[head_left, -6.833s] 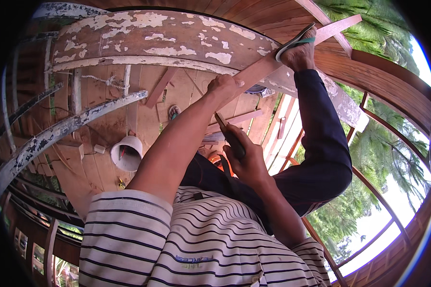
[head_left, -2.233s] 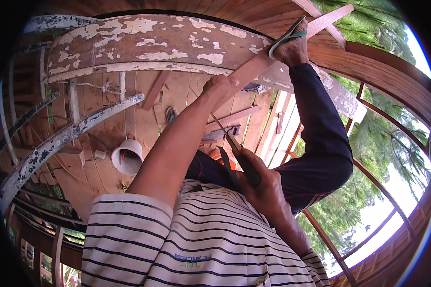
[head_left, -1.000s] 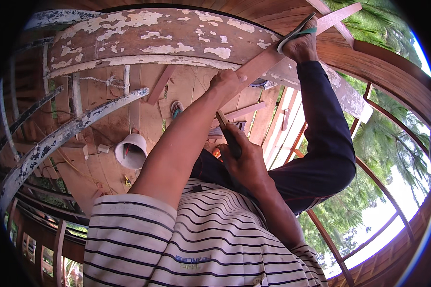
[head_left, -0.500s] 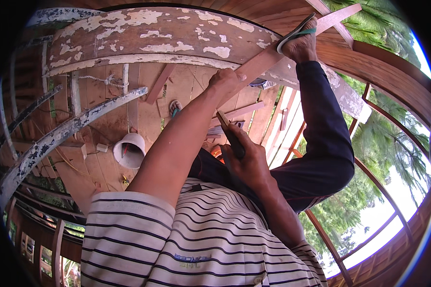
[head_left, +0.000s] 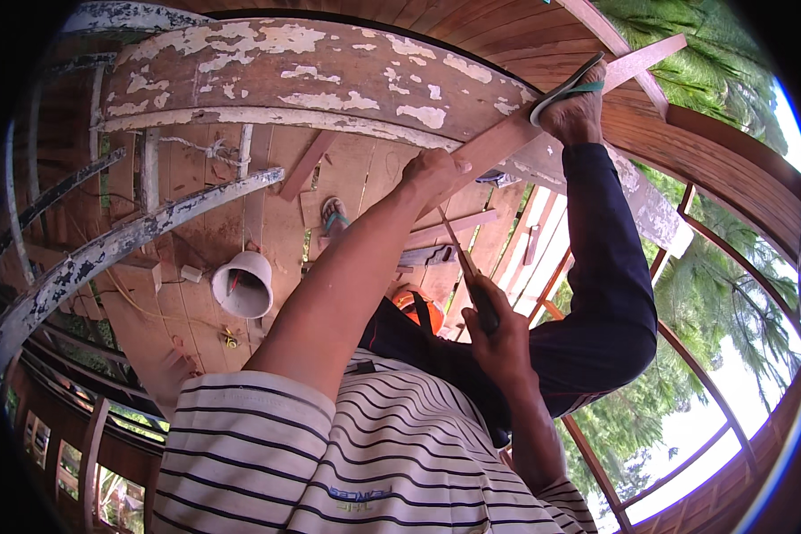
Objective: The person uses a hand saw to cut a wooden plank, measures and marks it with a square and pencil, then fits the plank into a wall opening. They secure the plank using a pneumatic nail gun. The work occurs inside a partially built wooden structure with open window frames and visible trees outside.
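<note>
My left hand (head_left: pixel 432 169) grips a long reddish wooden batten (head_left: pixel 507 142) that rests slanting on a curved rail with peeling white paint (head_left: pixel 285 62). My right hand (head_left: pixel 500 336) is closed round the dark handle of a thin-bladed saw (head_left: pixel 458 254), whose blade reaches up to the batten just right of my left hand. My foot in a green-strapped sandal (head_left: pixel 574 93) presses on the batten farther up, with my leg in dark blue trousers (head_left: pixel 605 285) bent below it. My striped shirt fills the lower part of the view.
A white bucket (head_left: pixel 245 285) stands on the plank floor at the left, with a loose sandal (head_left: pixel 334 214) and wood offcuts (head_left: pixel 307 165) beyond it. An orange object (head_left: pixel 418 307) lies under my arm. Curved wooden railings (head_left: pixel 685 142) and trees lie to the right.
My right hand has drawn the saw back down and to the right compared with half a second ago. My left hand and foot stay on the batten.
</note>
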### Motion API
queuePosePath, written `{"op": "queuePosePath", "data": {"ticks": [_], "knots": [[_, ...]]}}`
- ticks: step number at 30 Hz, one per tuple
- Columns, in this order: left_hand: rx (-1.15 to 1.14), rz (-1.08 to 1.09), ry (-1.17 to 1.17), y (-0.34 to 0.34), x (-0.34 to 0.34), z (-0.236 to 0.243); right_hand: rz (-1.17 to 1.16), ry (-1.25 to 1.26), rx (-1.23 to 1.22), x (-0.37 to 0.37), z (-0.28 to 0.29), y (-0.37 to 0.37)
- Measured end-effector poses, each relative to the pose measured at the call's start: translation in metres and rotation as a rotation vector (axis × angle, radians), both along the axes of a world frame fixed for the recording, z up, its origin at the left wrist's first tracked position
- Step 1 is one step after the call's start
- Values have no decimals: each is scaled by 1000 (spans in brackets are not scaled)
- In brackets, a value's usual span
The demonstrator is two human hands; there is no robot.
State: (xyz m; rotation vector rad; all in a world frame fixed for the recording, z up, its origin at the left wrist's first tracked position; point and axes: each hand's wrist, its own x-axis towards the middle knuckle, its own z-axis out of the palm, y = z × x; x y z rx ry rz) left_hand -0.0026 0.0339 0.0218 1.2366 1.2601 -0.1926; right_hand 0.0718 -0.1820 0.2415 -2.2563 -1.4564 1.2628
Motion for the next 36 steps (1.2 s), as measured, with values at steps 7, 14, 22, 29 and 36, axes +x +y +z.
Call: {"op": "queuePosePath", "data": {"ticks": [7, 14, 22, 29, 36], "knots": [[-43, -53, 50, -23, 0, -9, 101, 97, -281, 18, 107, 31], [-54, -37, 41, -22, 2, -13, 155, 242, -113, -8, 104, 31], [-26, -47, 9, -23, -1, -4, 130, 164, -85, -12, 87, 44], [-43, -61, 25, -20, -4, 3, 154, 86, -79, -28, 97, 37], [-16, -53, 47, -26, 1, -11, 81, 112, -63, -36, -8, 44]]}}
